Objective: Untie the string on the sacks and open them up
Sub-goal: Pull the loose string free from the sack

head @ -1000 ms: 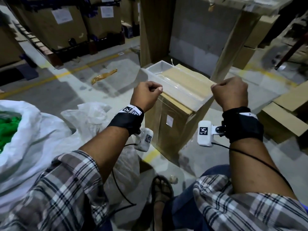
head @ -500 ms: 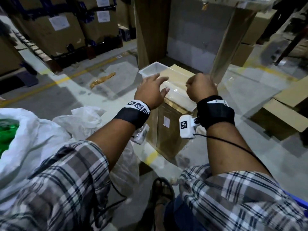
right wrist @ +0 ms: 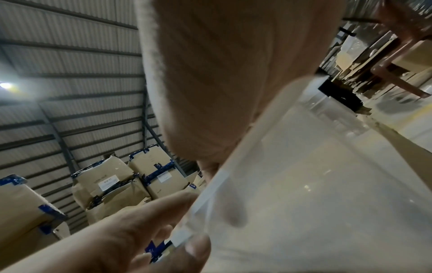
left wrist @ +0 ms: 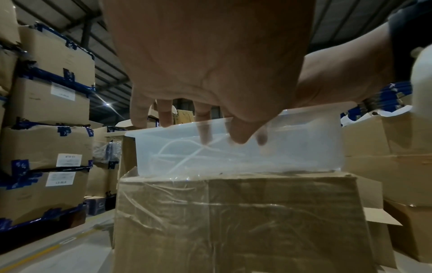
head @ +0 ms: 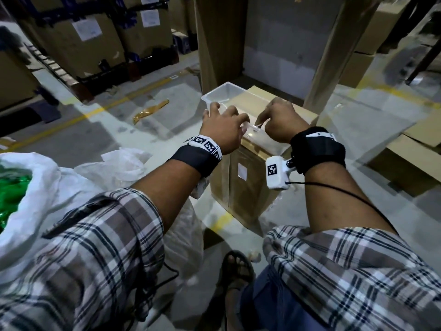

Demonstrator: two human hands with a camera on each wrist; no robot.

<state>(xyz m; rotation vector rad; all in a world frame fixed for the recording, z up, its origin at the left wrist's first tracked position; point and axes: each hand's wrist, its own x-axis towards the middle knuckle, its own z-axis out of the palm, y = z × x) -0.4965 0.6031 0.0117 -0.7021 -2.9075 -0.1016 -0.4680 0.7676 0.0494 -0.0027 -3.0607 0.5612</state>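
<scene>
An open white sack (head: 40, 187) with green contents lies at the lower left, and a second white sack (head: 119, 163) lies beside it. A clear plastic container (head: 225, 90) stands on a wrapped cardboard box (head: 250, 187). Both hands hover over it. My left hand (head: 223, 126) has its fingers spread and dipped over the container's rim (left wrist: 304, 118), holding nothing. White string (left wrist: 177, 149) lies looped inside the container (left wrist: 304, 147). My right hand (head: 280, 123) is curled, pinching a short white strand of string (head: 256, 124) just above the near rim. The right wrist view is blurred.
Stacked cardboard boxes (head: 78, 44) on pallets line the far left. A tall cardboard panel (head: 219, 39) stands behind the box. Flat cartons (head: 410, 158) lie on the floor to the right. A brown scrap (head: 150, 111) lies on the floor, and a sandalled foot (head: 236, 271) is below.
The hands, held apart with string stretched between them, have come together over the container. The left hand has let go and spread its fingers. Both hands have dropped to the rim.
</scene>
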